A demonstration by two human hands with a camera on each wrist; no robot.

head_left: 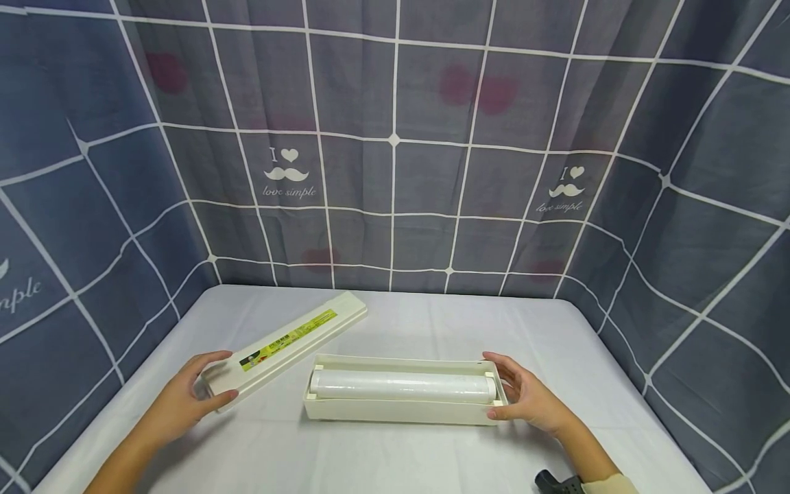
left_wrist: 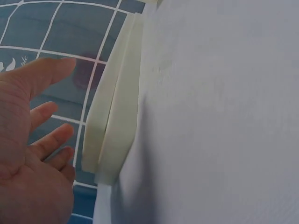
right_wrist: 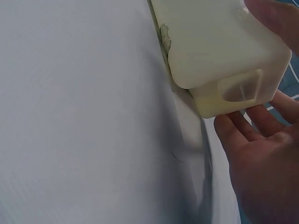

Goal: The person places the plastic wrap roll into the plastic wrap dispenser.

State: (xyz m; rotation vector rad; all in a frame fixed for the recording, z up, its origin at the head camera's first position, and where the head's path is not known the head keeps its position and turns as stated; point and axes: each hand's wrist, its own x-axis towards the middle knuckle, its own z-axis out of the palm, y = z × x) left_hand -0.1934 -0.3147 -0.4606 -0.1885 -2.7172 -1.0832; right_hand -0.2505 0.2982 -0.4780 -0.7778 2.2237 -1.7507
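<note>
An oblong box [head_left: 395, 410] is holding a glossy roll [head_left: 401, 386], right hand [head_left: 527, 398] gripping the box, left hand [head_left: 179, 396] spread beside a lid [head_left: 293, 342].

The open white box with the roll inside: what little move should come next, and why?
I'd probably close the left hand on the nearest end of the lid. The left wrist view shows a gap between them, and the lid lies off the box, leaving the roll uncovered. The right hand, at the box's end, could steady it.
</note>
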